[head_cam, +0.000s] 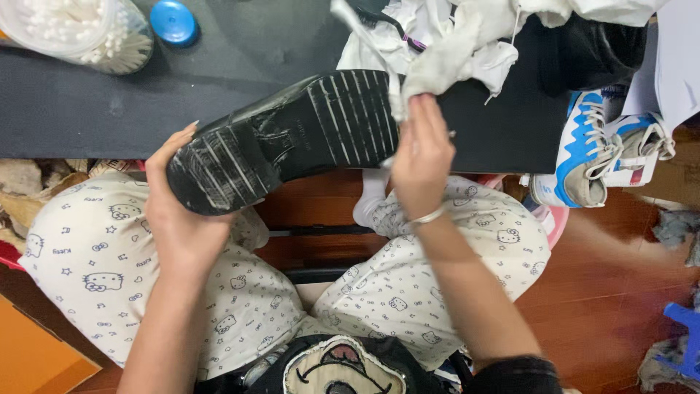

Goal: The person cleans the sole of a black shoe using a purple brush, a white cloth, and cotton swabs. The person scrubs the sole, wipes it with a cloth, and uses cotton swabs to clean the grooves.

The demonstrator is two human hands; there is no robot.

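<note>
- left hand (179,219) cups the heel of the black shoe (284,138), sole up, over the lap at the table (73,109) edge.
- right hand (421,157) pinches a white cloth (452,62) against the toe.
- sneakers (590,153) lie to the right.

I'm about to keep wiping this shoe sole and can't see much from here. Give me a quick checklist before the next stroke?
1. Shoe held firm: the left hand cups the heel of the black shoe. Ok.
2. Sole facing up: the ribbed tread is turned toward the camera. Ok.
3. Cloth in the grip: the right hand pinches the white cloth at the toe end. Ok.
4. Cloth touching the sole: it meets the toe edge, but the contact is partly hidden. Cannot tell.
5. Sole clean: pale scuffs show on the heel tread. Not ok.
6. Cotton swabs within reach on the dark table. Ok.
</note>
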